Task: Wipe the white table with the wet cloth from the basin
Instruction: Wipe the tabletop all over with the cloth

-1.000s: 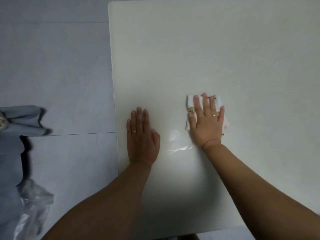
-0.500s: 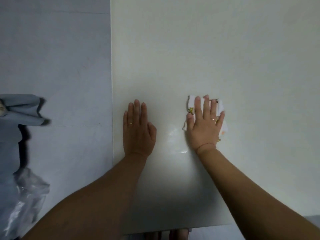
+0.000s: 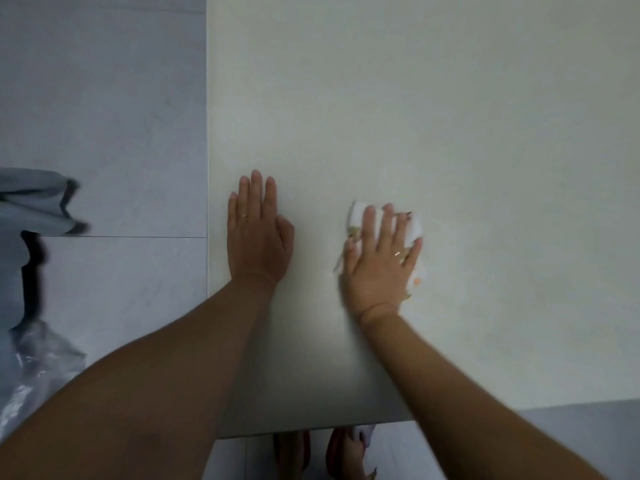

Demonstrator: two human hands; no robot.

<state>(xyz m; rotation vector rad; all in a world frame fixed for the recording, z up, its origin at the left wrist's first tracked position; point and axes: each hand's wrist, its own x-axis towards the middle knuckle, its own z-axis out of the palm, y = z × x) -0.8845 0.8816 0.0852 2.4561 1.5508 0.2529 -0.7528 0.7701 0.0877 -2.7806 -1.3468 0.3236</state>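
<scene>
The white table [image 3: 450,116] fills most of the view. My right hand [image 3: 379,268] presses flat on a small white cloth [image 3: 415,227] with yellow and orange marks, near the table's front middle. The cloth shows past my fingertips and along the little-finger side; the rest is hidden under the palm. My left hand [image 3: 258,233] lies flat on the bare tabletop near the table's left edge, fingers together, holding nothing. No basin is in view.
Grey tiled floor [image 3: 104,98] lies left of the table. A grey cloth-like thing [image 3: 38,202] and crinkled clear plastic [image 3: 31,368] sit at the far left. My feet [image 3: 322,452] show below the table's front edge.
The view has shifted down, so the table's front edge and my feet now show. My right hand with the cloth has slid slightly back toward me. The left hand stays planted.
</scene>
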